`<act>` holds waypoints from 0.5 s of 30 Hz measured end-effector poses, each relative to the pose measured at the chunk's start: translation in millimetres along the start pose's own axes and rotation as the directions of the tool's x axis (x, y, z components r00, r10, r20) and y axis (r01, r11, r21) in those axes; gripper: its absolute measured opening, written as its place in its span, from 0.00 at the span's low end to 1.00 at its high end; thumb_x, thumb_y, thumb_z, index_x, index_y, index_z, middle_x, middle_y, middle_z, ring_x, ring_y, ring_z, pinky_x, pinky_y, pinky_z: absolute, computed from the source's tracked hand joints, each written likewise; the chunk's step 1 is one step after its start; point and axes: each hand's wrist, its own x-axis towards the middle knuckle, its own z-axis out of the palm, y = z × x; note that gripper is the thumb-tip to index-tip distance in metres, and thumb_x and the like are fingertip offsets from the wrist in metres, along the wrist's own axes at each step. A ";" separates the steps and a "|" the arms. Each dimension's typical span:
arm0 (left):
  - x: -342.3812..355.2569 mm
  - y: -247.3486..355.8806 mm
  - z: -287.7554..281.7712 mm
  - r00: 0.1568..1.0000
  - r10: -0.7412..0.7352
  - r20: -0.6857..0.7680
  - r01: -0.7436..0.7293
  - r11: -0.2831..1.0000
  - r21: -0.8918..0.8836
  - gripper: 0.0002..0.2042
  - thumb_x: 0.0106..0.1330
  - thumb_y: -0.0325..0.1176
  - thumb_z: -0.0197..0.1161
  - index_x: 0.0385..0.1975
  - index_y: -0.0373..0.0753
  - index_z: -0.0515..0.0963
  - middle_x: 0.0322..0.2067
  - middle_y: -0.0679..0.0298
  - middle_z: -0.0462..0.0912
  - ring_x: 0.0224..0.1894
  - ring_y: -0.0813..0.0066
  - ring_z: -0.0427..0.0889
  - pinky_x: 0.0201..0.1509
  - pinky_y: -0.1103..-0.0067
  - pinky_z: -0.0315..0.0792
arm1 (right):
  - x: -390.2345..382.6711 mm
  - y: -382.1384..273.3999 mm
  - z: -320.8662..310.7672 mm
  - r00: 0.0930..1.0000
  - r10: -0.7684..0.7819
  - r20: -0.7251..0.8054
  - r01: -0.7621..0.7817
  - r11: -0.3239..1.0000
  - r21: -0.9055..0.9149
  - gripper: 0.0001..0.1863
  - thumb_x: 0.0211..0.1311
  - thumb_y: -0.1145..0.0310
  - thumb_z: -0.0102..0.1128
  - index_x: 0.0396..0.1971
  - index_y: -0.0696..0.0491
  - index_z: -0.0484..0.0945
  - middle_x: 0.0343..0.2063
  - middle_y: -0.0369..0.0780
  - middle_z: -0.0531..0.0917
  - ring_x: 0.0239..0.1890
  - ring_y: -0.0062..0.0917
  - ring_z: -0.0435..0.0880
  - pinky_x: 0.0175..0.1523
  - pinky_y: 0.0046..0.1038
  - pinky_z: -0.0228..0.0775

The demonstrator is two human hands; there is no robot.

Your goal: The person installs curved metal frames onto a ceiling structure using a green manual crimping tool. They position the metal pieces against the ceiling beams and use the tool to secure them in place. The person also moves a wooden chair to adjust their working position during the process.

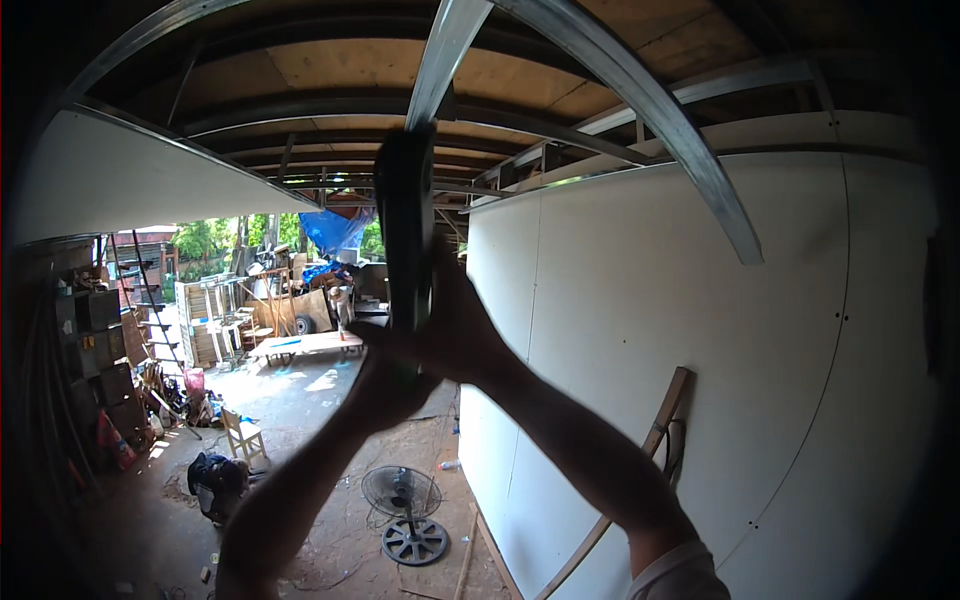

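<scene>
Both my arms are raised in front of me. My left hand [397, 388] is closed around the lower end of a dark, elongated tool [404, 225]. My right hand [455, 325] grips the same tool from the right, just above the left one. Shadow hides most of the fingers, and the tool's exact kind does not show. It stands upright, its top end at the lower end of a shiny metal channel [446, 62] overhead; whether they touch I cannot tell.
Another metal channel [650, 100] hangs down on the right before a white wall panel [620, 290]. A wooden plank [665, 415] leans there. Below are a standing fan [402, 495], a small chair [243, 434] and a black bag [215, 485]. Someone [342, 300] stands by a far low table [305, 345].
</scene>
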 end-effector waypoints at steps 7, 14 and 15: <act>-345.2 53.3 67.9 0.149 -0.739 0.657 0.989 0.127 -0.081 0.31 0.53 0.24 0.72 0.58 0.34 0.67 0.48 0.62 0.76 0.50 0.69 0.80 0.40 0.75 0.79 | -354.5 69.9 168.1 0.768 0.558 0.312 -0.571 0.378 0.729 0.24 0.69 0.60 0.55 0.58 0.56 0.64 0.34 0.37 0.73 0.36 0.21 0.72 0.44 0.26 0.69; -422.7 79.7 84.3 -0.016 -0.843 0.537 0.972 -0.140 -0.191 0.13 0.61 0.26 0.64 0.45 0.32 0.75 0.24 0.67 0.77 0.21 0.80 0.77 0.24 0.80 0.72 | -566.5 74.0 252.1 0.305 0.902 0.307 -0.930 0.212 0.301 0.12 0.70 0.62 0.52 0.39 0.56 0.69 0.21 0.32 0.72 0.19 0.15 0.71 0.23 0.23 0.64; -416.4 81.6 82.0 -0.095 -0.834 0.543 0.980 -0.174 -0.095 0.12 0.63 0.26 0.63 0.45 0.32 0.75 0.22 0.68 0.76 0.17 0.82 0.74 0.18 0.82 0.68 | -582.7 67.7 258.1 0.231 0.916 0.328 -0.947 0.135 0.290 0.12 0.69 0.62 0.53 0.40 0.55 0.70 0.20 0.31 0.71 0.19 0.14 0.70 0.23 0.23 0.63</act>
